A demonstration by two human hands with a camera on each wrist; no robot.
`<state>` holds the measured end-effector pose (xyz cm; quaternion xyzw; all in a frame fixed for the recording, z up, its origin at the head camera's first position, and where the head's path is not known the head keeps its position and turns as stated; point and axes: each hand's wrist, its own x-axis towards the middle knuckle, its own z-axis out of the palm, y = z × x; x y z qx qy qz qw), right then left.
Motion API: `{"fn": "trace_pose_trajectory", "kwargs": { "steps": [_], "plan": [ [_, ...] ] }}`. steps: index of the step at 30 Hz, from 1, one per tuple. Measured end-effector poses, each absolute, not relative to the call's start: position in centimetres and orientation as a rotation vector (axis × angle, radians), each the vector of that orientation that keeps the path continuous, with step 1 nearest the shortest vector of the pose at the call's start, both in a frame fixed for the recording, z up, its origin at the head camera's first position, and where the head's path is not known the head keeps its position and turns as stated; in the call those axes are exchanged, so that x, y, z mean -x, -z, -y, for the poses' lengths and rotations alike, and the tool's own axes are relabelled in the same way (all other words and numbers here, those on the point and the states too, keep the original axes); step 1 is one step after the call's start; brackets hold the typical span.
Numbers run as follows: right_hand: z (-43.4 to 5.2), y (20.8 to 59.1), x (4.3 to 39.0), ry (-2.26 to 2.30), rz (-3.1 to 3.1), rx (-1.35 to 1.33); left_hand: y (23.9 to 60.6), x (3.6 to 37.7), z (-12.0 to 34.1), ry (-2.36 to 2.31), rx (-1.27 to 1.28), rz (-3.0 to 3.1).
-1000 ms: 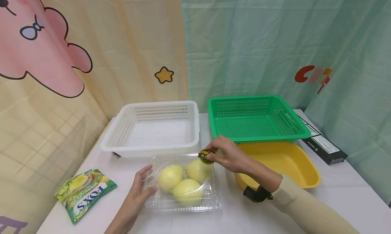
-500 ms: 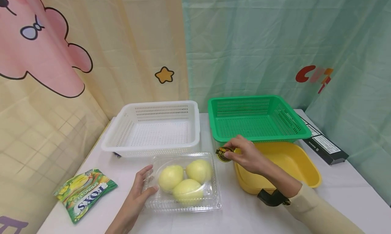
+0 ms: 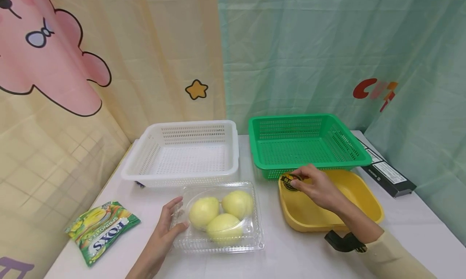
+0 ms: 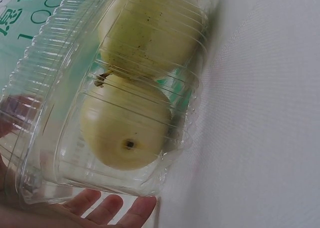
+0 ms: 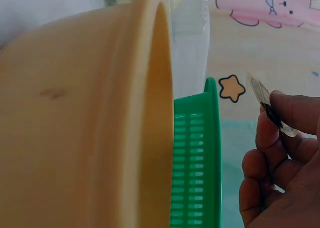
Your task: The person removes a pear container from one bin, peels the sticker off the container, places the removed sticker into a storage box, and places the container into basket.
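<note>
The right hand (image 3: 318, 188) pinches a round black and yellow sticker (image 3: 290, 182) between thumb and fingertips, holding it over the near-left corner of the yellow tub (image 3: 367, 202); from the right wrist view the sticker (image 5: 269, 109) shows edge-on, clamped at the tip of the fingers (image 5: 295, 112), above the tub's rim (image 5: 157, 118). The left hand (image 3: 165, 230) rests against the left side of the clear plastic clamshell box (image 3: 255, 234), its fingers curled lightly around the box's edge, thumb at the front. The box lies closed on the white table (image 3: 291, 258) and holds three pale yellow pears (image 3: 220, 214); in the left wrist view the fingertips (image 4: 107, 210) show under the box's ribbed wall (image 4: 45, 87). Behind the box stands a white basket (image 3: 153, 149), and next to it a green basket (image 3: 349, 143), which touches the yellow tub's far edge. A green snack packet (image 3: 100, 230) lies at the left of the table, and a dark flat box (image 3: 387, 174) lies at the right, beside the green basket.
</note>
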<state>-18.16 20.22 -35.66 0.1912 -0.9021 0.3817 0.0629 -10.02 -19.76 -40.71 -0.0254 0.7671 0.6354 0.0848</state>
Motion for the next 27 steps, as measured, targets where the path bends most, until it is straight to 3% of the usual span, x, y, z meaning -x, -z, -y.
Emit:
{"fn": "trace_pose_trajectory", "kwargs": {
  "steps": [27],
  "plan": [
    [-26.7, 38.7, 18.3, -1.008, 2.896, -0.295, 40.6, 10.0, 19.8, -1.89, 0.075, -2.293]
  ]
}}
